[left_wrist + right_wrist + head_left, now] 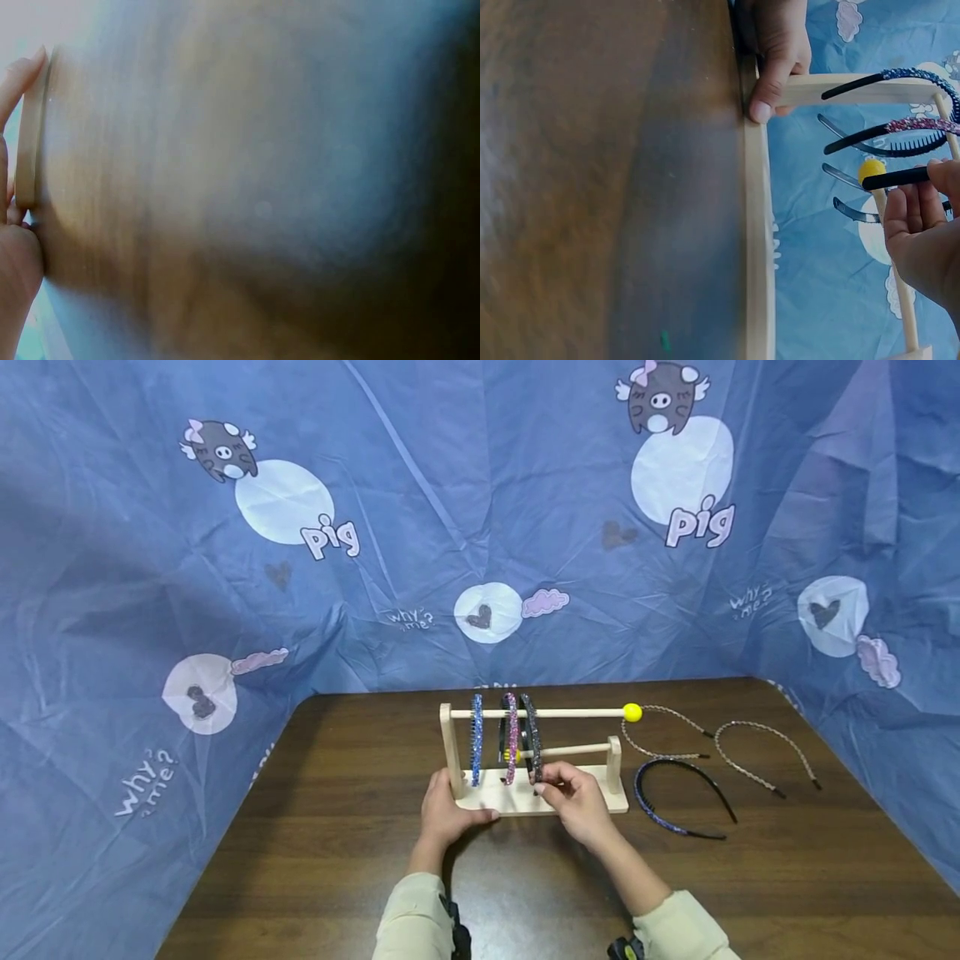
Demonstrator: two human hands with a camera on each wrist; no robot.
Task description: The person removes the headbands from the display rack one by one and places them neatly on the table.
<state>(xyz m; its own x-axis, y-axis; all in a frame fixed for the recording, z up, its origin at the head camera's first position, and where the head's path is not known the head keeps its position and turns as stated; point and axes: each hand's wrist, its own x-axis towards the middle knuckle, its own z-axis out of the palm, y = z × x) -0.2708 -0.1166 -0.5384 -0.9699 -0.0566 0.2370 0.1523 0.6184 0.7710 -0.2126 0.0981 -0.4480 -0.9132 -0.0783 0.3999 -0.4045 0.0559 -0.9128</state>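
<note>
A wooden headband stand with two rods is on the table in the head view. From its upper rod hang a blue glitter headband, a pink one and a black sparkly headband. My left hand grips the left end of the base, its thumb along the front edge. My right hand pinches the lower end of the black headband. In the right wrist view, that black tip sticks out past the fingertips. Little beyond the left thumb and palm shows in the left wrist view.
Right of the stand lie a dark blue headband and two thin braided headbands, one nearer the right, one behind the yellow ball on the rod's end. A blue printed cloth hangs behind the brown table.
</note>
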